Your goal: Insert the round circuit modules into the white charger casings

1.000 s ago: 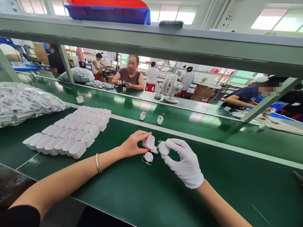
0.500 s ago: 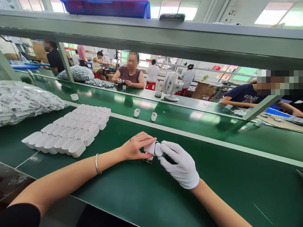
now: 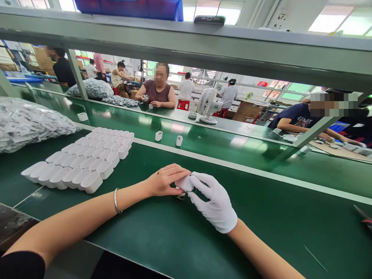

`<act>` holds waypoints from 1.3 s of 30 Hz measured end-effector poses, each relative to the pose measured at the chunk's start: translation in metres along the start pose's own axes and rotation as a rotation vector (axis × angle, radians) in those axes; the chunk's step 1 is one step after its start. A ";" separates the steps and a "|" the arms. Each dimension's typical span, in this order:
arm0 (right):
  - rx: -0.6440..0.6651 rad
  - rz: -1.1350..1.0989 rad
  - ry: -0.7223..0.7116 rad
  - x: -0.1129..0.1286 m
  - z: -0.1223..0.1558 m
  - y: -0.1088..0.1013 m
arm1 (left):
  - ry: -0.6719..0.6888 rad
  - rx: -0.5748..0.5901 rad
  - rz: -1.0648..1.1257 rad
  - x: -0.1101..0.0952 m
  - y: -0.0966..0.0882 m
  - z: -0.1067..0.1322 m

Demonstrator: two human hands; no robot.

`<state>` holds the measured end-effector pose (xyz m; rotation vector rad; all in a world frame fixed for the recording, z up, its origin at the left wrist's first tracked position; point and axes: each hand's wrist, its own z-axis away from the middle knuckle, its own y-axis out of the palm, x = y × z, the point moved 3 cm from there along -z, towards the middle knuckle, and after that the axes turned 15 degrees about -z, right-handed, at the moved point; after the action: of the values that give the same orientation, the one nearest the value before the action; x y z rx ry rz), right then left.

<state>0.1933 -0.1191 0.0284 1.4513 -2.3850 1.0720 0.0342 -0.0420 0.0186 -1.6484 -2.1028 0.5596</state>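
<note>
My bare left hand [image 3: 167, 180], with a silver bracelet on its wrist, is closed around a small white plastic case [image 3: 183, 183], fingers above and thumb below. The case lies sideways with its mouth toward the right. My right hand [image 3: 213, 201], in a white glove, has thumb and fingers closed at that mouth, on a white insert that the case and glove now mostly hide. Just beneath the case, a small circuit-board-like piece [image 3: 180, 197] partly shows. To the left, several rows of white oval cups [image 3: 91, 182] stand on the green surface.
A clear bag of grey-white parts [image 3: 31, 126] lies at far left. Beyond a white strip, white cases [image 3: 158, 135] stand on a green belt [image 3: 232, 151]. A tool with a red handle [image 3: 364, 217] is at the right edge. A shelf beam [image 3: 186, 42] crosses above; co-workers sit beyond.
The white insert has gone deeper into the case as my right hand closed in from the right. On the belt, the white cases have shifted left. The view has turned slightly right.
</note>
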 end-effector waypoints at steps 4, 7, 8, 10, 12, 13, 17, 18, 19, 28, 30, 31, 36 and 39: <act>-0.039 -0.604 0.542 -0.003 -0.003 0.000 | -0.006 -0.007 -0.002 -0.006 -0.003 -0.003; 0.058 -0.834 0.798 0.000 -0.005 0.006 | 0.018 -0.016 -0.049 -0.011 -0.004 -0.004; 0.073 -0.839 0.833 0.001 -0.006 0.007 | 0.027 -0.008 -0.058 -0.013 -0.004 -0.004; 0.044 -0.828 0.863 0.002 -0.008 0.009 | 0.042 0.016 -0.054 -0.015 -0.003 -0.005; -0.026 -0.824 0.888 0.002 -0.008 0.010 | 0.044 0.038 -0.040 -0.018 -0.001 -0.004; -0.058 -0.824 0.905 0.002 -0.007 0.011 | 0.038 0.044 -0.033 -0.018 0.000 -0.004; -0.065 -0.742 0.887 -0.002 -0.006 0.008 | -0.042 0.052 0.011 -0.017 0.006 -0.002; -0.048 -0.676 0.852 -0.004 -0.007 0.004 | -0.095 0.065 0.032 -0.014 0.008 -0.001; -0.033 -0.571 0.819 -0.007 -0.008 -0.002 | -0.172 0.089 0.059 -0.009 0.009 0.000; 0.470 0.369 1.037 -0.049 -0.006 -0.056 | -1.050 0.368 0.202 0.051 0.018 0.025; 0.507 0.326 1.017 -0.050 -0.004 -0.054 | -1.075 0.363 0.206 0.054 0.020 0.028; 0.514 0.321 1.005 -0.049 -0.003 -0.052 | -1.084 0.362 0.210 0.055 0.021 0.029; 0.510 0.313 0.923 -0.044 -0.002 -0.035 | -1.080 0.393 0.233 0.056 0.021 0.029; 0.479 0.331 0.889 -0.049 -0.001 -0.033 | -1.053 0.434 0.249 0.053 0.020 0.027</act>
<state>0.2456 -0.0925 0.0225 0.4320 -1.7785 1.9392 0.0236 0.0124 -0.0110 -1.4859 -2.0938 2.1601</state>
